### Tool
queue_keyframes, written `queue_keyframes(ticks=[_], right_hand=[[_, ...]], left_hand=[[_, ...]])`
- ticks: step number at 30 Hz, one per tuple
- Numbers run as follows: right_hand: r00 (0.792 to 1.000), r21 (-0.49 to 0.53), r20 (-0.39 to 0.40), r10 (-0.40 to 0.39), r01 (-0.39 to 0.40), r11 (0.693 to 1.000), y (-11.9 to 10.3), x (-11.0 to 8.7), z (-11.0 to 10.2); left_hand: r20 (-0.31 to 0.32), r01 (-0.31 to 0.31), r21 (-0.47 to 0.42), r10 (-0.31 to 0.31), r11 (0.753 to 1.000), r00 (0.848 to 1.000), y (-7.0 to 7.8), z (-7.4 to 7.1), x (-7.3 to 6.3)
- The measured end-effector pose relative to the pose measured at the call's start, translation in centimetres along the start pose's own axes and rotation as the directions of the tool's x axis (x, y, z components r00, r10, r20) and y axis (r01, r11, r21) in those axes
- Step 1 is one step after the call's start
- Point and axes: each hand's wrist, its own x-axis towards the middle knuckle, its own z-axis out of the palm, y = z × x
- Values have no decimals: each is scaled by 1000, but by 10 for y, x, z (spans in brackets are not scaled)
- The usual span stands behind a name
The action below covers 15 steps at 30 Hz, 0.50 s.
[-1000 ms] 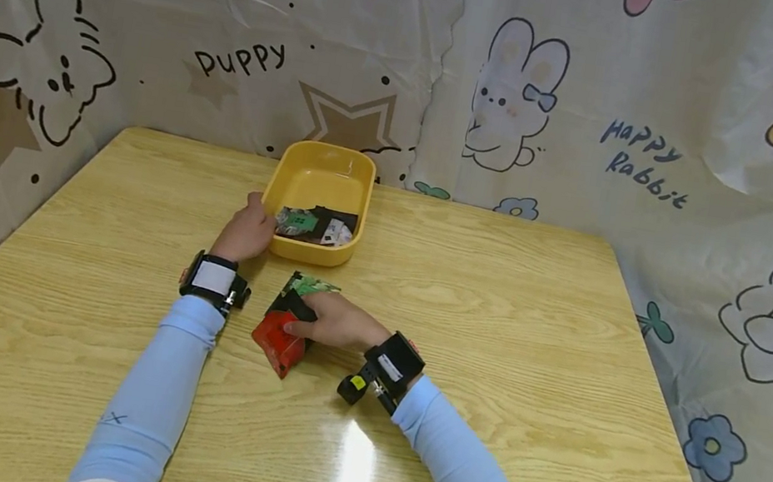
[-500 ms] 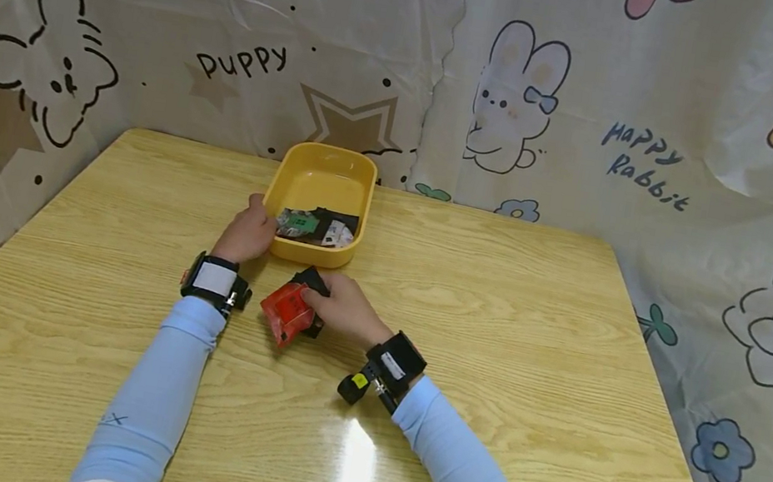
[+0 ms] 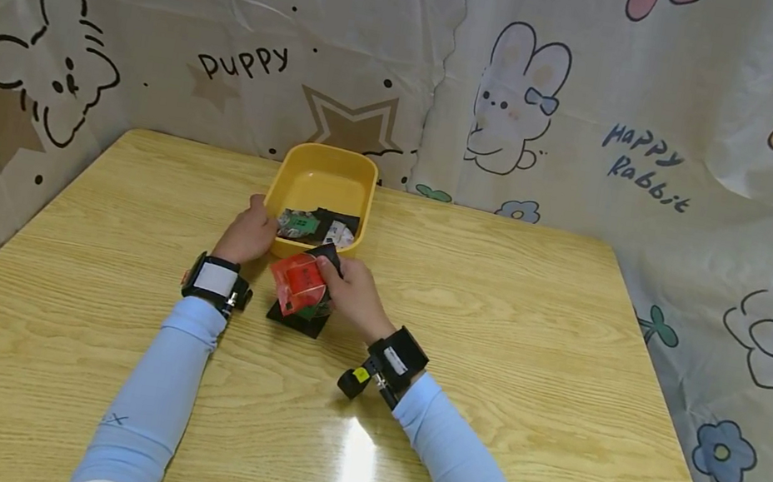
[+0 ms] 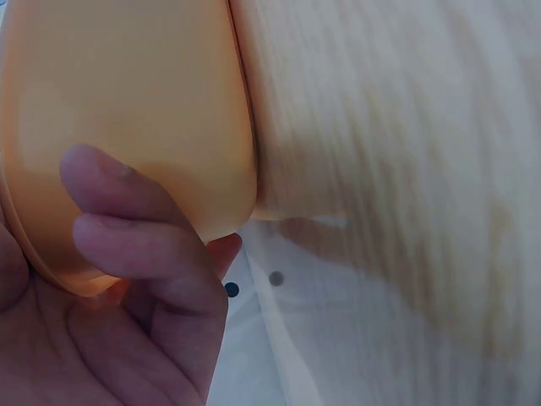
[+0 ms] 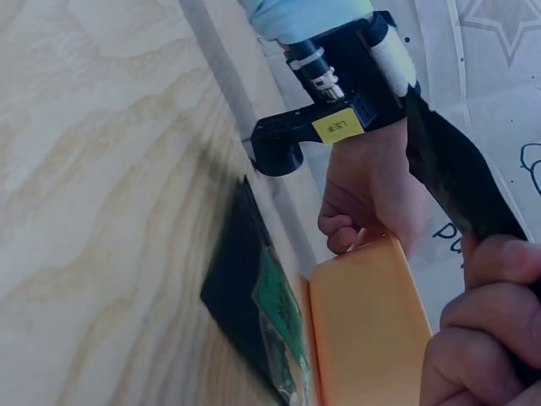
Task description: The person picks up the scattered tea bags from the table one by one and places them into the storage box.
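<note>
My left hand (image 3: 249, 232) grips the near left side of a yellow plastic bin (image 3: 323, 180); in the left wrist view its fingers curl at the bin's wall. Several black, green and white packets (image 3: 316, 227) lie in the bin's near end. My right hand (image 3: 358, 297) pinches a red-and-black packet (image 3: 297, 281) by its edge, just in front of the bin. Below it is a black packet with a green patch (image 3: 301, 324), partly hidden in the head view. In the right wrist view this black packet (image 5: 237, 300) appears apart from the fingers, tilted and slightly blurred near the tabletop.
A light wooden table (image 3: 489, 358) carries everything. Behind and at the sides hangs a cloth (image 3: 388, 39) printed with cartoon rabbits and a puppy. Each wrist wears a black camera mount (image 3: 398, 358).
My right hand has lifted the red packet up and toward the bin. The black-and-green packet now shows separately beneath it. My left hand stays on the bin.
</note>
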Motion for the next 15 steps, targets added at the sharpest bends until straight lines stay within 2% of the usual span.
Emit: queue_keyframes(ticks=[5,15], right_hand=[[998,25,-70,-1,3,1000,-3,3,-5],[991,135,-130,22,-4,991,-2,8,-13]], left_hand=[[-6,-5,4,5,1000,1000,0,0,0],[-22,-22,14,22,1000,1000,-1,1,0]])
